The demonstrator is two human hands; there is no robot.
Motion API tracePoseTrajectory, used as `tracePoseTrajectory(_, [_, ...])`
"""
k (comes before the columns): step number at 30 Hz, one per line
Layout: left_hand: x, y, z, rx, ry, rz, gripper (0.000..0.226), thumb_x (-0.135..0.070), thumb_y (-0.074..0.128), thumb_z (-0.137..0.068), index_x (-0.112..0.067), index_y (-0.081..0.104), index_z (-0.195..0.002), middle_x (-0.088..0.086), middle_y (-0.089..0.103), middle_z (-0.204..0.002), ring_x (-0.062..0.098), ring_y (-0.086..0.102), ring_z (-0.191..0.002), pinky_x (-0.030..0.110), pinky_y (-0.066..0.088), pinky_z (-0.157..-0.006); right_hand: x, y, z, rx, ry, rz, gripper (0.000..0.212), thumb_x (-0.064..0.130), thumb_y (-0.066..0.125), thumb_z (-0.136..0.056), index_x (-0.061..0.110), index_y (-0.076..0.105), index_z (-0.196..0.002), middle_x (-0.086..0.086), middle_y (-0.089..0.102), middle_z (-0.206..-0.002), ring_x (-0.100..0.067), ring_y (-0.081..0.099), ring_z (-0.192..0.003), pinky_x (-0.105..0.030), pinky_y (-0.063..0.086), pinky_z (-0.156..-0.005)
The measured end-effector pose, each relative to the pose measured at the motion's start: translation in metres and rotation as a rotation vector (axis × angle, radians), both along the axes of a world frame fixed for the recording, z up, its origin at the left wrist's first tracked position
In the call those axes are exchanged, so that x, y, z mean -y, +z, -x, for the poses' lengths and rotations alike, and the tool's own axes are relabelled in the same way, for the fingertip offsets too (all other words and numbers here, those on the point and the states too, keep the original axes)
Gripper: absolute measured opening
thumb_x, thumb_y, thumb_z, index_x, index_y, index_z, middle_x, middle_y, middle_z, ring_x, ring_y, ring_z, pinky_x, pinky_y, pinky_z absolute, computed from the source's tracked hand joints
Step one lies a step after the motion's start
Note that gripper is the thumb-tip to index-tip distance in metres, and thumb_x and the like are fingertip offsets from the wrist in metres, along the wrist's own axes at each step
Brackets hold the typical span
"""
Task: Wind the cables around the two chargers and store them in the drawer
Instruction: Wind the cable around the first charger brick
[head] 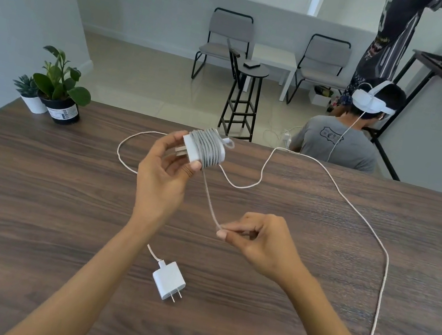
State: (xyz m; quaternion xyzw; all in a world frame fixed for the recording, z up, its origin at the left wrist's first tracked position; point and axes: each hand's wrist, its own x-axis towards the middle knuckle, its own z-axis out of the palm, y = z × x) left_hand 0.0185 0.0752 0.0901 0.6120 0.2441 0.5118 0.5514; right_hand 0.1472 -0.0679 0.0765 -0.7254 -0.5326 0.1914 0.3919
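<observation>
Above the middle of the wooden table [32,193], your left hand [163,175] holds the first charger [192,147] up in the air, thumb curled under its lower edge and fingers curled behind it, the prongs pointing left toward your palm. Its cable [211,149] is wrapped around the body in many tight turns, with a small loop sticking out at the upper right of the coil. One free strand drops from the bottom of the coil down and to the right, straight into your right hand [262,242], where thumb and forefinger are pressed together on it; the other fingers curl loosely behind.

Near you, between your forearms, the second charger [168,280] lies flat on the table, prongs pointing toward the lower right, its cable plugged in at the upper left end. That second cable [367,219] lies unwound in a wide loop across the table, running behind your hands, up to the far edge and down the right side.

At the far left corner stand two potted plants [56,88], well apart from the chargers. Beyond the table a person in a white headset [371,101] sits with their back to you, near a tall stool [245,97] and two chairs [227,41]
</observation>
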Motion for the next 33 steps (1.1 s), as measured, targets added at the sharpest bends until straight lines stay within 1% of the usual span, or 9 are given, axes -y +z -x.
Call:
tracePoseTrajectory(3, [-0.004, -0.012, -0.001, -0.092, -0.005, -0.017, 0.046, 0.004, 0.067, -0.082, -0.017, 0.053, -0.120, -0.003, 0.063, -0.116, 0.008, 0.064, -0.101, 0.028, 0.052, -0.091, 0.006, 0.014, 0.005, 0.034, 0.011, -0.062, 0.011, 0.026, 0.079, -0.074, 0.032, 0.077, -0.083, 0.016, 0.061, -0.058, 0.000, 0.052, -0.055, -0.009, 0.033, -0.054])
tracePoseTrajectory(6, [-0.006, -0.024, -0.001, -0.167, -0.037, -0.015, 0.049, 0.006, 0.067, -0.080, -0.012, 0.053, -0.123, 0.009, 0.062, -0.121, 0.022, 0.062, -0.107, 0.042, 0.049, -0.098, 0.011, 0.029, 0.004, 0.089, 0.001, -0.119, 0.011, 0.025, 0.079, -0.074, 0.031, 0.077, -0.083, 0.016, 0.059, -0.058, -0.003, 0.052, -0.054, -0.008, 0.034, -0.054])
tracePoseTrajectory(10, [-0.002, -0.033, 0.001, -0.211, -0.086, -0.016, 0.053, 0.007, 0.070, -0.077, -0.015, 0.054, -0.122, 0.008, 0.063, -0.120, 0.023, 0.062, -0.108, 0.042, 0.048, -0.099, 0.013, 0.043, 0.001, 0.281, -0.033, -0.155, 0.005, 0.024, 0.077, -0.076, 0.028, 0.078, -0.081, 0.014, 0.060, -0.064, 0.000, 0.051, -0.056, -0.010, 0.033, -0.056])
tracePoseTrajectory(13, [0.003, -0.036, 0.003, -0.259, -0.140, -0.045, 0.057, 0.005, 0.072, -0.075, -0.027, 0.056, -0.118, 0.000, 0.064, -0.117, 0.017, 0.063, -0.107, 0.037, 0.049, -0.099, 0.013, 0.051, 0.000, 0.413, -0.044, -0.225, 0.003, 0.021, 0.076, -0.077, 0.023, 0.077, -0.080, 0.010, 0.061, -0.067, -0.004, 0.053, -0.058, -0.027, 0.045, -0.054])
tracePoseTrajectory(16, [0.013, -0.039, 0.006, -0.271, -0.234, -0.005, 0.059, 0.008, 0.073, -0.073, -0.030, 0.058, -0.116, -0.002, 0.065, -0.114, 0.018, 0.063, -0.106, 0.040, 0.049, -0.098, 0.009, 0.056, -0.007, 0.447, -0.076, -0.331, 0.003, 0.018, 0.077, -0.077, 0.021, 0.077, -0.078, 0.006, 0.062, -0.069, -0.010, 0.055, -0.058, -0.034, 0.049, -0.052])
tracePoseTrajectory(20, [0.031, -0.036, 0.013, -0.236, -0.363, 0.035, 0.055, 0.002, 0.076, -0.071, -0.025, 0.058, -0.116, -0.003, 0.065, -0.116, 0.022, 0.062, -0.105, 0.039, 0.048, -0.097, -0.003, 0.053, -0.021, 0.412, -0.146, -0.446, 0.006, 0.014, 0.078, -0.075, 0.019, 0.078, -0.078, 0.001, 0.063, -0.068, -0.015, 0.057, -0.058, -0.033, 0.048, -0.052])
tracePoseTrajectory(23, [0.045, -0.023, 0.016, -0.157, -0.450, 0.087, 0.050, -0.006, 0.074, -0.069, -0.019, 0.058, -0.115, -0.009, 0.066, -0.113, 0.013, 0.062, -0.100, 0.023, 0.049, -0.089, -0.011, 0.041, -0.027, 0.397, -0.187, -0.522, 0.012, 0.008, 0.078, -0.075, 0.013, 0.078, -0.085, -0.002, 0.064, -0.070, -0.009, 0.052, -0.056, -0.024, 0.043, -0.053])
tracePoseTrajectory(26, [0.051, -0.013, 0.018, -0.105, -0.502, 0.113, 0.051, -0.001, 0.073, -0.069, -0.013, 0.057, -0.116, -0.010, 0.067, -0.110, 0.010, 0.062, -0.099, 0.020, 0.048, -0.087, -0.016, 0.029, -0.034, 0.289, -0.239, -0.591, 0.018, 0.004, 0.077, -0.074, 0.009, 0.076, -0.091, -0.001, 0.065, -0.072, -0.005, 0.055, -0.061, -0.012, 0.042, -0.060])
tracePoseTrajectory(33, [0.057, -0.005, 0.021, -0.063, -0.554, 0.107, 0.052, -0.002, 0.075, -0.069, -0.009, 0.055, -0.116, -0.008, 0.066, -0.111, 0.009, 0.061, -0.098, 0.019, 0.048, -0.085, -0.025, 0.016, -0.042, 0.085, -0.284, -0.527, 0.017, 0.016, 0.076, -0.075, 0.019, 0.074, -0.091, 0.000, 0.066, -0.071, -0.009, 0.058, -0.061, -0.019, 0.045, -0.060])
